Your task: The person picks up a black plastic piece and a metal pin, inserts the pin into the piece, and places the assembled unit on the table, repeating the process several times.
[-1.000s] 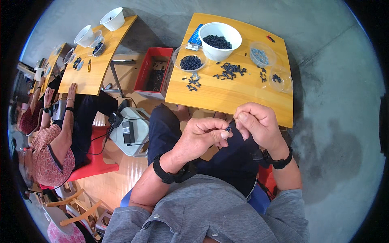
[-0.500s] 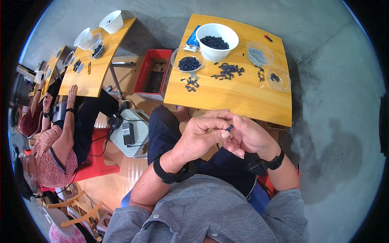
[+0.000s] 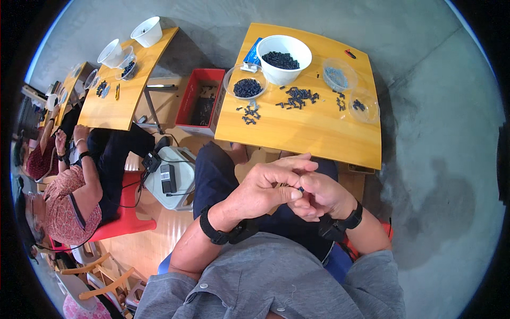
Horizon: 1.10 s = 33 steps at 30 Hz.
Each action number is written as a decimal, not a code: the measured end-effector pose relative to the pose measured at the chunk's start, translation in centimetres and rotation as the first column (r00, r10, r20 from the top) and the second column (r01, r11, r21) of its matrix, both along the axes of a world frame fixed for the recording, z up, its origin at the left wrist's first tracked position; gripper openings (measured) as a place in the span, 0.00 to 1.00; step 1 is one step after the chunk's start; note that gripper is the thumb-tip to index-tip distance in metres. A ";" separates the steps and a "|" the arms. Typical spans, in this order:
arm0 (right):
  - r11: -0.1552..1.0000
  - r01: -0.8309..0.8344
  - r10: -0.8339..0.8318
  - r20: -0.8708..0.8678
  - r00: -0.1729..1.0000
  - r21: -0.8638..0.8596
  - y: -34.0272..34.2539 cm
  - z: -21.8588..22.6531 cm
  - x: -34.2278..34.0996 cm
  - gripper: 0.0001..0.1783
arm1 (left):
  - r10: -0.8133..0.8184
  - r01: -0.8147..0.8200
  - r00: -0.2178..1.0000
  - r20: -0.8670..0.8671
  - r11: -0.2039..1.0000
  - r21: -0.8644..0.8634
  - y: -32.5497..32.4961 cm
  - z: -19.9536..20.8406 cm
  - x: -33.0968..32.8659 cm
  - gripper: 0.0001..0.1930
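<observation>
Above my lap, my left hand (image 3: 268, 186) and my right hand (image 3: 325, 195) meet in front of the table edge. A small dark part (image 3: 301, 189) shows between their fingertips, mostly covered. The left thumb and forefinger pinch it, while the right thumb and curled fingers close on it from the other side. Its exact kind is too small to tell. On the table beyond lie a loose pile of small dark tube-shaped pieces (image 3: 297, 98) and a smaller cluster of dark and light pieces (image 3: 249, 112).
On the wooden table (image 3: 319, 139) stand a white bucket (image 3: 304, 57) of dark pieces, clear bowls of dark pieces (image 3: 247, 87), of light blue pieces (image 3: 336, 77) and of few pieces (image 3: 359, 105). A red box (image 3: 186, 103) sits left. Co-workers (image 3: 71, 204) sit at other tables.
My hands have drawn closer together, and the right fingers have folded in around the small part. A co-worker's hand at the left has slid back to the table edge.
</observation>
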State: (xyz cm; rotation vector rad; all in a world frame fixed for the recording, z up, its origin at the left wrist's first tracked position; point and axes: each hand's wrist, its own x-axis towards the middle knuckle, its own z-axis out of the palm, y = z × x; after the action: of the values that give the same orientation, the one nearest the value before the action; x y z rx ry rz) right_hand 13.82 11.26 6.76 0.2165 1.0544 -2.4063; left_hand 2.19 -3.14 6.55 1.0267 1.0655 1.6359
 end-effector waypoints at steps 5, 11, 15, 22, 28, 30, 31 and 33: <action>0.994 0.067 -0.059 0.097 0.994 -0.087 -0.9 -0.4 0.2 0.22 | -0.033 0.033 0.996 0.080 0.999 -0.003 0.1 -0.2 -0.1 0.08; 0.967 0.210 -0.176 0.219 0.960 -0.146 -2.0 -1.2 0.3 0.21 | -0.061 0.063 0.992 0.108 0.998 -0.015 0.5 -0.8 -0.3 0.07; 0.915 0.292 -0.239 0.210 0.948 -0.276 -3.2 -2.6 0.5 0.20 | -0.083 0.096 0.988 0.130 0.991 -0.091 0.3 -1.3 -0.8 0.07; 0.896 0.212 -0.197 0.078 0.977 -0.391 -2.8 -5.5 0.4 0.21 | -0.059 0.101 0.980 0.192 0.970 -0.220 0.6 -3.1 -0.9 0.06; 0.921 0.268 -0.259 0.069 0.963 -0.283 -0.4 -4.7 0.3 0.36 | 0.085 0.001 0.962 0.260 0.949 -0.315 1.5 -1.9 -0.6 0.09; 0.920 0.277 -0.265 0.082 0.961 -0.276 -0.3 -4.3 -0.1 0.35 | 0.090 0.000 0.956 0.280 0.953 -0.304 1.5 -2.1 -0.9 0.10; 0.920 0.317 -0.299 0.112 0.948 -0.230 -0.5 -3.9 -0.4 0.35 | 0.094 -0.002 0.955 0.281 0.951 -0.309 1.3 -2.2 -0.8 0.10; 0.916 0.359 -0.338 0.140 0.931 -0.179 -0.6 -3.9 -0.5 0.35 | 0.096 0.007 0.947 0.307 0.949 -0.317 1.3 -2.3 -0.8 0.09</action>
State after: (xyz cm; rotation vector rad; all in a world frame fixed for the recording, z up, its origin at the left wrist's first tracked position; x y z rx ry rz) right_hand 13.36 10.68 2.88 0.4930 0.7664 -2.7638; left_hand 1.36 -1.84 4.27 0.5096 1.0880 1.5404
